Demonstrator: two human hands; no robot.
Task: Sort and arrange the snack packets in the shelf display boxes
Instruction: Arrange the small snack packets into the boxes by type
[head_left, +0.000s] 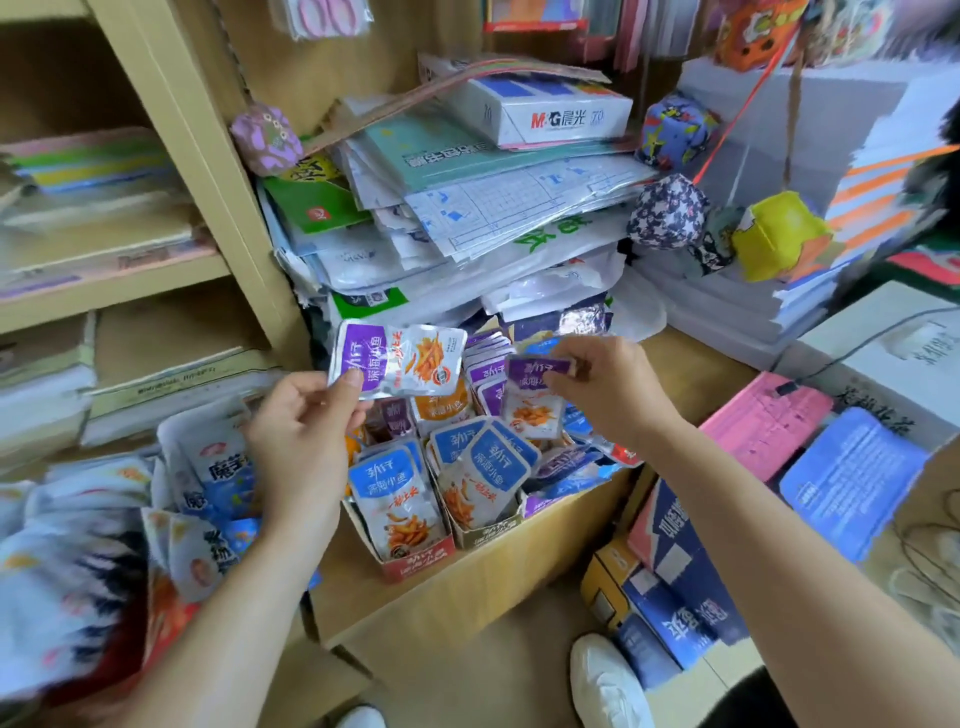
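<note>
Pinches a purple snack packet (397, 358) by its lower left corner between thumb and fingers of the left grip (306, 441), raised above the display boxes. Pinches a second purple packet (535, 397) by its top edge in the right grip (608, 384), hanging just over the back row of purple packets (485, 374). Works above two front boxes, the red-fronted box (415, 558) and the neighbouring box (488, 535), both packed with upright blue packets (387, 493), all standing on the wooden shelf (467, 592). Looks like sorting by colour, with purple going to the back. To do this well: lower the right-hand packet first, upright and facing the same way as its neighbours, and slide it into the row rather than dropping it on top. Keep the pinch light and at the edge to avoid creasing the foil. Then bring the left-hand packet across, turn it upright from its sideways hold, and seat it in the same row. Keep purple out of the blue boxes. Square up any leaning packets with straight fingers. Leave the heap of white-and-blue packets (218, 467) at the left for a later pass.
</note>
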